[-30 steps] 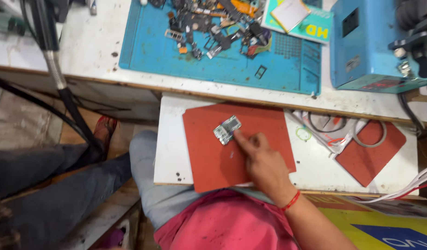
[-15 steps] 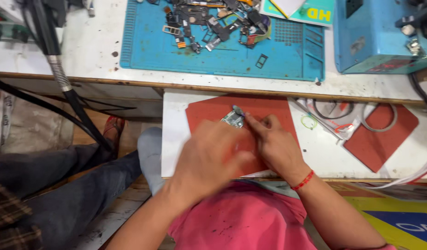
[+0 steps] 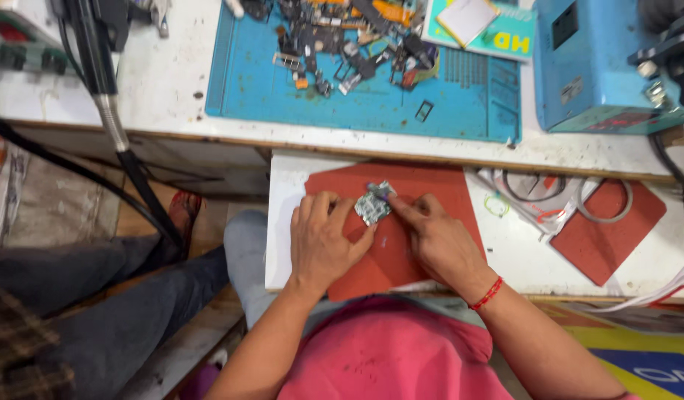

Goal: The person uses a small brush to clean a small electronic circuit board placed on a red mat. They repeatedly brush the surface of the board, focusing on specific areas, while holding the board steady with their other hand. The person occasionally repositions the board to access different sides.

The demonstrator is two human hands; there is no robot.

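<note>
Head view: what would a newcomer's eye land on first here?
Both hands meet at a small circuit board on the red mat in the middle: left hand steadying it, right hand touching its edge. Behind, a blue mat carries a heap of small parts.

Left hand [image 3: 323,241] palm down, fingers curled forward, thumb angled inward. Right hand [image 3: 438,237] beside it, index finger extended, wrist bent. Forearms converging from below.

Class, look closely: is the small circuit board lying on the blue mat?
No, the small circuit board rests on the red mat, between both hands.
</note>
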